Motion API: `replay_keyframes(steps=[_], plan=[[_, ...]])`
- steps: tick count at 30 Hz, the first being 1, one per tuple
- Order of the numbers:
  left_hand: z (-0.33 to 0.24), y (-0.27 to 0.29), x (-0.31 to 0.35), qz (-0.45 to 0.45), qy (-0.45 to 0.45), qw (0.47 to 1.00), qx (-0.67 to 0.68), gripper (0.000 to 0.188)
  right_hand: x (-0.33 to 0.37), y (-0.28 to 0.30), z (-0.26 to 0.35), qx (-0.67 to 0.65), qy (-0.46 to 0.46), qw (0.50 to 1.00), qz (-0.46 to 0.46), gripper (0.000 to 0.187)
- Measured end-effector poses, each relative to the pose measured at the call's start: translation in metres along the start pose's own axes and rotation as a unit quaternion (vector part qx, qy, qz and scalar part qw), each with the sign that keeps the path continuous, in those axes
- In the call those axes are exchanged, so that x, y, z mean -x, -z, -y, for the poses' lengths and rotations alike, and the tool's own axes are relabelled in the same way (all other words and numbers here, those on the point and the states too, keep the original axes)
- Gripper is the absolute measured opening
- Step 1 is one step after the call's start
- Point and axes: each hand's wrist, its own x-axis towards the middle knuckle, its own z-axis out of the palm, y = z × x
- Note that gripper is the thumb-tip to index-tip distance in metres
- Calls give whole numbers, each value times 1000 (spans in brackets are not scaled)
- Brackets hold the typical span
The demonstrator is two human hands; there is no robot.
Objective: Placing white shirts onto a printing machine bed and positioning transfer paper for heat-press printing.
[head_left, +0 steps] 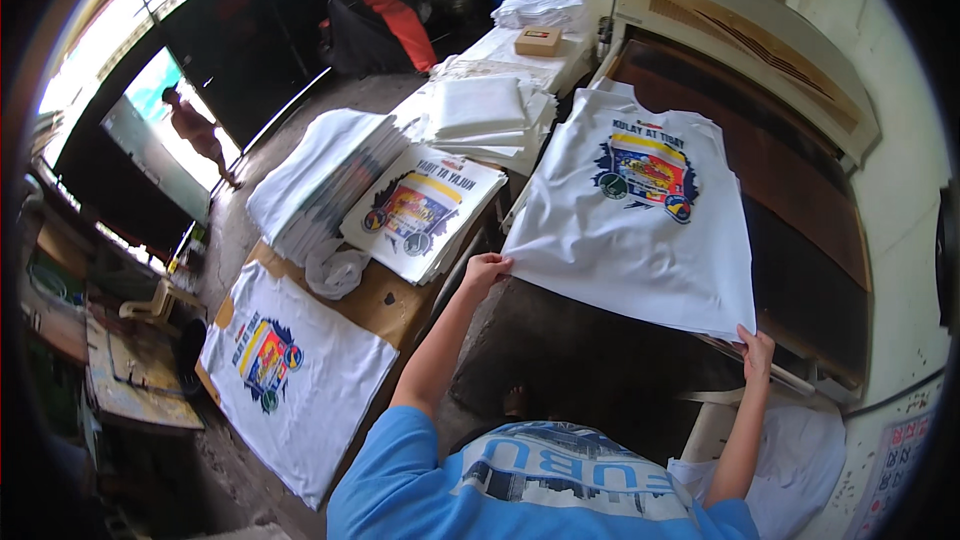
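Note:
A white sleeveless shirt piece (650, 260) with a colourful printed design is stretched out in front of me, its far part over the edge of a large press machine (740, 15). My left hand (486, 275) pinches its near left corner. Its near right corner is gripped between the fingers of my right hand (756, 352). To the left, a stack of printed paper sheets (400, 230) bears a mirrored version of the design. Beside the sheets rises a tall pile of folded white cloth (320, 165). Another printed white shirt piece (330, 365) lies spread at the lower left.
Brown sheeting (800, 230) covers the machine's bed on the right. More white stacks (475, 115) and a small cardboard box (539, 40) sit on the long table. A white chair (712, 430) with white cloth stands by my right arm. A person (195, 130) is at the far doorway.

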Motion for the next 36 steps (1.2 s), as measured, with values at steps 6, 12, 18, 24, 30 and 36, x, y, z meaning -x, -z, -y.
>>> replay_keyframes(steps=[6, 12, 18, 24, 30, 36], plan=[[-26, -3, 43, -71, -61, 996, 6, 19, -5, 16, -32, -59, -22, 995, -71, 24], [33, 20, 133, -184, -89, 975, -81, 26, 22, 67, -101, 41, -30, 997, 53, 30], [223, 42, 306, -298, 236, 851, -362, 28, 6, 90, -243, 137, -128, 965, 184, 23], [233, 11, 433, -475, 223, 851, 23, 11, 56, -26, -144, 116, -248, 870, 410, 19], [83, 40, 511, -581, -205, 756, 224, 10, 55, -185, -7, 16, -134, 838, 529, 3], [29, 68, 584, -610, -335, 688, 208, 9, 124, -295, 25, -41, -79, 792, 604, 13]])
